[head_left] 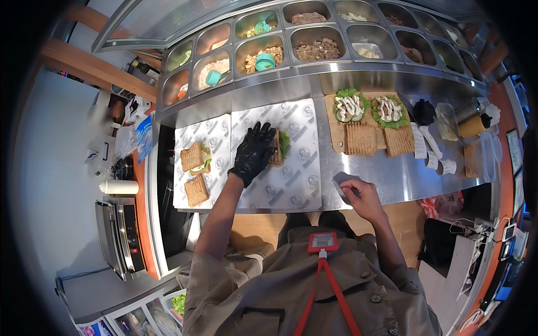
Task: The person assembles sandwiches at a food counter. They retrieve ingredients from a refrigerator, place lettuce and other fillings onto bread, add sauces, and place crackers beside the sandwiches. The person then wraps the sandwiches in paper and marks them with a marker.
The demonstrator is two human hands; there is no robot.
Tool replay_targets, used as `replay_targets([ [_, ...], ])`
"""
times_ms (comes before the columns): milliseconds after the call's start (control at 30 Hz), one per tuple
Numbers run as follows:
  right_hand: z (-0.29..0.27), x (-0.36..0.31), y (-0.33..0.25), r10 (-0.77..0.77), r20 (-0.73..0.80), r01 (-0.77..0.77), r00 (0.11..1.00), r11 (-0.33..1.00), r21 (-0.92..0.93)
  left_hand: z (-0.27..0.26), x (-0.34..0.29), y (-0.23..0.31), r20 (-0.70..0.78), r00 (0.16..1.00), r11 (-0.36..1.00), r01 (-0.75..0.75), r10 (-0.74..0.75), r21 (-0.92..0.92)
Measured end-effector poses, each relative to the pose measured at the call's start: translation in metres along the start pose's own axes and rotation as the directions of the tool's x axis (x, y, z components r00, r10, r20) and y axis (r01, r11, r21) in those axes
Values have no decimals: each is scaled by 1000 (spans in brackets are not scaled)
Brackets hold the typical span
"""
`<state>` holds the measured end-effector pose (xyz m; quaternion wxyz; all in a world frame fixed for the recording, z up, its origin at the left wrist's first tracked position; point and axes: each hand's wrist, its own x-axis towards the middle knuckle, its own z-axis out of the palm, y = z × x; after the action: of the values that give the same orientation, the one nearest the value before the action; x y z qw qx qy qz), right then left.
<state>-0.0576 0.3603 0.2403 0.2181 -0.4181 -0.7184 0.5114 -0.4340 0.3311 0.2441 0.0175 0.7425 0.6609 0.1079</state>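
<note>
My left hand point(251, 152), in a black glove, rests over a toasted sandwich point(276, 150) and holds it against the printed white paper point(297, 185). Green lettuce point(284, 144) sticks out at that sandwich's right side; the glove hides much of its bread. Bare and curled, my right hand point(361, 197) is at the counter's front edge. A small grey shape shows by its fingers, but I cannot make out what they hold. On the paper's left part lie two sandwich pieces, an upper one point(194, 158) with filling showing and a lower one point(196, 191).
A wooden board point(335, 147) at the right bears grilled bread point(360, 139) and lettuce-topped slices point(350, 106) with white sauce. Metal food tubs point(319, 47) line the back. Paper slips point(430, 159), a yellowish bottle point(473, 126) and a clear container point(482, 157) stand farther right.
</note>
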Motion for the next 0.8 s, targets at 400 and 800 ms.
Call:
replay_targets([
  [400,39,-2,-8,68,39,-68,997,998,6,15,21,-21,158,982,989,-85,103,-118],
  [800,93,28,-27,28,76,-26,997,999,-38,-22,-267,-129,-30,874,873,486,-485,38],
])
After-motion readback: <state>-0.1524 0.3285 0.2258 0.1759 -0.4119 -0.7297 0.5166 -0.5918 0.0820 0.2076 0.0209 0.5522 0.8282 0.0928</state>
